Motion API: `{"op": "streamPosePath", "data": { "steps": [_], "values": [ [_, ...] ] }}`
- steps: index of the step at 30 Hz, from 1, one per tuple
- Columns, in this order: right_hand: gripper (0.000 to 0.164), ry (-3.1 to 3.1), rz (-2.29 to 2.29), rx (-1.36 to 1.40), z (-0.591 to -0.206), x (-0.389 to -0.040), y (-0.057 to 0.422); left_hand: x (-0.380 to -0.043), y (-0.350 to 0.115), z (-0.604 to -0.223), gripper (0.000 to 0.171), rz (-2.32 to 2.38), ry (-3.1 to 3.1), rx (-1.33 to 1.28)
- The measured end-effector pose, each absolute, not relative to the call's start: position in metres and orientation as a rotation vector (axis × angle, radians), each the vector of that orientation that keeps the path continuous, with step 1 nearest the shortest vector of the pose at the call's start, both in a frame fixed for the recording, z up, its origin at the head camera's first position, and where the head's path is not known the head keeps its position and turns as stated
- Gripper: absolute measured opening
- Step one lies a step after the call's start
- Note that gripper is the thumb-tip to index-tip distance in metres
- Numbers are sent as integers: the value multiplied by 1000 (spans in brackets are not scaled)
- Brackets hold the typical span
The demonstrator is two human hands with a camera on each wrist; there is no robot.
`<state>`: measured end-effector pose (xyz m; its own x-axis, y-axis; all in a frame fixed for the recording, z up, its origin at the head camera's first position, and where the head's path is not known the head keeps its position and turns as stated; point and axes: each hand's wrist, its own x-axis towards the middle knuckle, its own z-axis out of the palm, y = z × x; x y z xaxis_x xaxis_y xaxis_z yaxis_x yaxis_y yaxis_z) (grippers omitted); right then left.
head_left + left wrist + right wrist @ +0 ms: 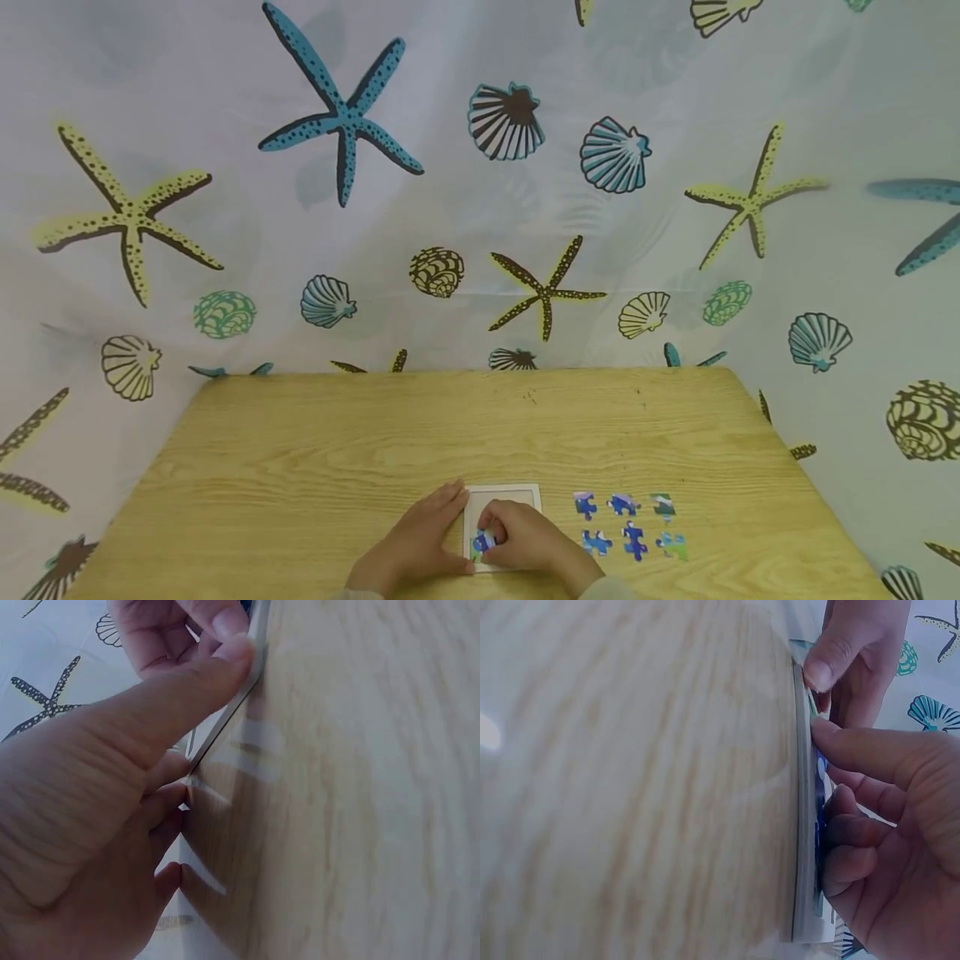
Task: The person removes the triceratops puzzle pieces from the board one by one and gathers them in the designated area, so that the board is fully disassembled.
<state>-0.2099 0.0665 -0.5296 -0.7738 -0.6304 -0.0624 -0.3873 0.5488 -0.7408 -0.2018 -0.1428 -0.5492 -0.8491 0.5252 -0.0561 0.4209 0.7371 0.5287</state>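
Note:
A small square puzzle tray (504,487) with a pale rim lies near the table's front edge. My left hand (423,533) lies along its left side, fingers extended at the upper left and thumb (214,671) at the near left corner. Over the tray, my right hand (525,537) pinches a blue jigsaw piece (483,542) between thumb and curled fingers, in the lower left corner. Blue and green show at that spot. The right wrist view has the thumb tip right at the tray rim (804,825), with blue puzzle surface partly hidden behind the fingers.
Several loose jigsaw pieces (633,540) lie in two rows on the wooden table (315,458), right of the tray. A pale curtain (450,208) printed with starfish and shells hangs behind the table and along both sides.

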Motion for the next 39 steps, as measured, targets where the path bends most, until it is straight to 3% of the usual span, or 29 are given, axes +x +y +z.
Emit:
{"op": "streamPosePath", "data": {
  "steps": [8, 21, 30, 39],
  "values": [
    [30, 2511, -1045, -833, -532, -208, 70, -201, -140, -542, 102, 829, 2681, 773],
    [4, 2360, -1461, -684, -534, -209, 81, -198, -137, -538, 101, 820, 2697, 735],
    [9, 2463, -1391, -589, -510, -211, 162, -202, -137, -539, 102, 765, 2713, 716],
    [9, 2353, -1389, -475, -529, -180, 226, -204, -135, -545, 103, 766, 2714, 718]
  ]
}}
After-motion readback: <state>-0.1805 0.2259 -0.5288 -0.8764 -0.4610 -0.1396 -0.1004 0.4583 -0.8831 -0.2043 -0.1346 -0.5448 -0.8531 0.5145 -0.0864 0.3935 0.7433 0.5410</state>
